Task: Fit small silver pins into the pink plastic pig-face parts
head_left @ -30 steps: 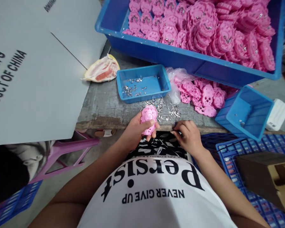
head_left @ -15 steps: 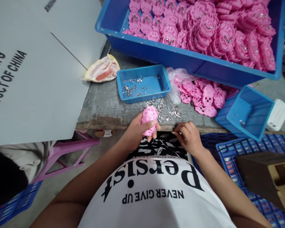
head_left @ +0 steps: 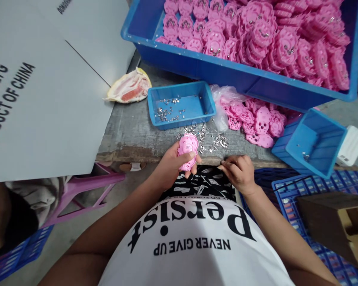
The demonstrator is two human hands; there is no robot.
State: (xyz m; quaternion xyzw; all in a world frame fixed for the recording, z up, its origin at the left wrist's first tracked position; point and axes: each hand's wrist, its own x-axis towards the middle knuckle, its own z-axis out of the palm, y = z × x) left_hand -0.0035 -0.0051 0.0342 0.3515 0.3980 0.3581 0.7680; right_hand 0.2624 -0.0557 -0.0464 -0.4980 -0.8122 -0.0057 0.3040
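Observation:
My left hand (head_left: pixel 171 167) is closed round a pink plastic toy part (head_left: pixel 187 150), held upright just in front of the table's near edge. My right hand (head_left: pixel 239 171) rests at that edge with its fingertips pinched together beside a scatter of small silver metal pieces (head_left: pixel 210 139); what the pinch holds is too small to see. A pile of loose pink parts (head_left: pixel 255 121) lies on the table beyond my right hand, partly in a clear plastic bag (head_left: pixel 220 103).
A small blue tray (head_left: pixel 180 104) with metal bits sits ahead. Behind it a large blue crate (head_left: pixel 226 71) is heaped with pink parts. A tilted small blue bin (head_left: pixel 312 143), a white block (head_left: pixel 352 145), a fruit peel (head_left: pixel 128 86), a cardboard sheet (head_left: pixel 41 91) and blue crates (head_left: pixel 301 186) surround me.
My right hand has curled tighter at the table edge, fingertips drawn together. The left hand and the pink part have barely shifted.

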